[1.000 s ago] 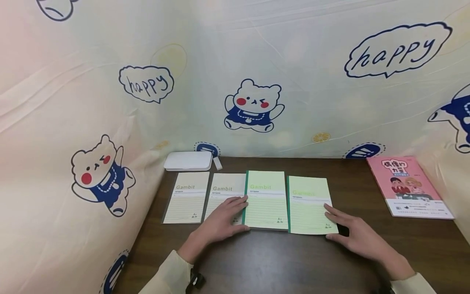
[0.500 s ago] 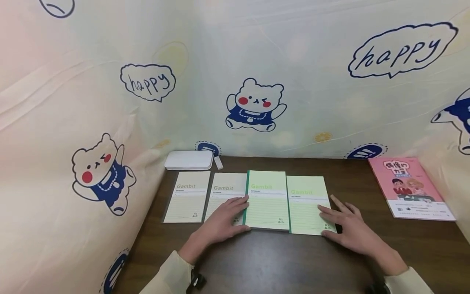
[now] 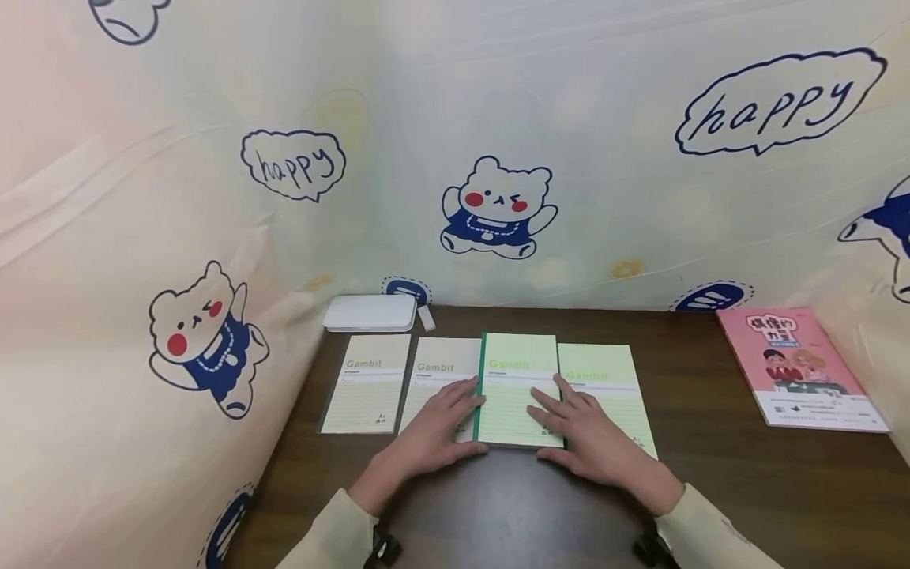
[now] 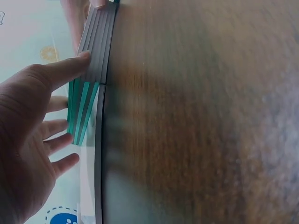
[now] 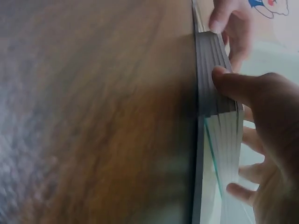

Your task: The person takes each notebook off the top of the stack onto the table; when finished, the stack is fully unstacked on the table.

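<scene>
Touching the stack of green notebooks (image 3: 517, 387) at lower centre with loosely spread fingers, clasping nothing; my left hand (image 3: 435, 431) lies at its left side, my right hand (image 3: 597, 442) at its right, thumbs against the bottom edge; another green notebook (image 3: 600, 363) lies just right, partly hidden by my right hand; two grey notebooks (image 3: 366, 391) lie left; a white case (image 3: 370, 314) sits above them, a pink book (image 3: 803, 371) at lower right.

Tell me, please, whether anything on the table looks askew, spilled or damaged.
I see nothing spilled or damaged. The one thing I would flag is the small white block, which sits at a slant beside the white case instead of lining up with its edge.
</scene>
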Demonstrator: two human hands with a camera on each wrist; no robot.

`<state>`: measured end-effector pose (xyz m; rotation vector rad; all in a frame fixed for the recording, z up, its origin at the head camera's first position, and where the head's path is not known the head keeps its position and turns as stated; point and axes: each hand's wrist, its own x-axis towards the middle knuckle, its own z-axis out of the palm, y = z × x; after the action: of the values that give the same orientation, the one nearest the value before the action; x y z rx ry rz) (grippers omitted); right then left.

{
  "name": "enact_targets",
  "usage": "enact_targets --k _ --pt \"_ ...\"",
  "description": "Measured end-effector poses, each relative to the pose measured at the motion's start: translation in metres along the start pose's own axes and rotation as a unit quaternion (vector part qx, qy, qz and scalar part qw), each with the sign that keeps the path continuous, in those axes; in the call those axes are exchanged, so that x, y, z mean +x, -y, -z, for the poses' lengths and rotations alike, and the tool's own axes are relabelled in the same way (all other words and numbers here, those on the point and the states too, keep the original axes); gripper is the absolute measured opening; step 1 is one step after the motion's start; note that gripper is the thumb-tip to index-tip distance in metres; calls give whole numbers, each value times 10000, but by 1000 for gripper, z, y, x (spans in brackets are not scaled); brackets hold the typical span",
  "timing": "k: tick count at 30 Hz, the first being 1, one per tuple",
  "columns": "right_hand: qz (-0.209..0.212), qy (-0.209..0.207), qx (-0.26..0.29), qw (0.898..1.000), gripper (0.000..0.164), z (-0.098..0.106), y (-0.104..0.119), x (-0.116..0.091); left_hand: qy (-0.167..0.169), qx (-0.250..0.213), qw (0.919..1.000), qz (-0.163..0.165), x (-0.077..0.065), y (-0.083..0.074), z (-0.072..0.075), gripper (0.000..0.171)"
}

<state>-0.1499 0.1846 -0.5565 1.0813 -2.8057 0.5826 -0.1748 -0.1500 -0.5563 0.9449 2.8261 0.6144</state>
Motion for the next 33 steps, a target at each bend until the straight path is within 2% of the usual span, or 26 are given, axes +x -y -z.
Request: enact_targets --k 4,11,15,20,26,33 --pt "-99 -83 130 9998 67 0 -1 -4 31 104 9999 11 2 0 -3 85" --pt "-316 214 309 9988 64 6 -5 -12 133 106 9998 55 4 0 -3 96" --pt "-362 180 603 9974 60 8 -6 -17 146 283 9995 23 5 0 -3 96" --pt "-421 -220 910 9947 57 7 -5 -21 109 408 9991 -33 4 0 -3 94" --pt "-316 -856 751 9930 55 4 -7 -28 102 305 9995 -39 3 0 -2 93" --pt "-730 -1098 666 9890 53 15 -20 -53 143 209 9997 34 3 2 -4 93"
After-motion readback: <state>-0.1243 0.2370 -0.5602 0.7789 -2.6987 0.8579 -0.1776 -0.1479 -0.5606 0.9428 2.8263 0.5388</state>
